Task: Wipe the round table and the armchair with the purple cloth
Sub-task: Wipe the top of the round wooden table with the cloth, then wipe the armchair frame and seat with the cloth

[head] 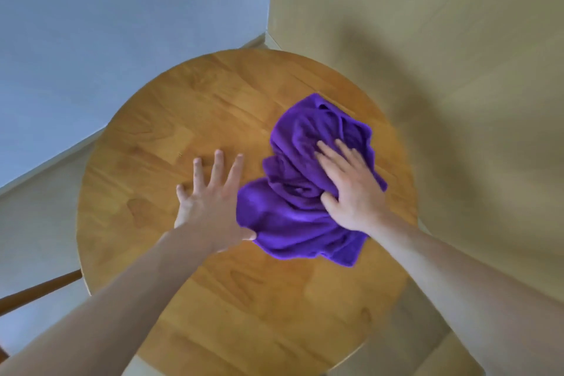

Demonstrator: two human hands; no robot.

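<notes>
A round wooden table (183,107) fills the middle of the view. On its right half lies the crumpled purple cloth (293,204). My right hand (351,189) presses down on the cloth, fingers spread over the folds and thumb tucked into them. My left hand (210,192) lies flat on the bare wood just left of the cloth, fingers apart, its thumb touching the cloth's lower left edge. The armchair is not in view.
The table stands in a room corner: a blue-grey wall (106,24) to the left, a beige wall (427,40) to the right. A brown wooden bar (39,291) juts out at the lower left, below the table's edge.
</notes>
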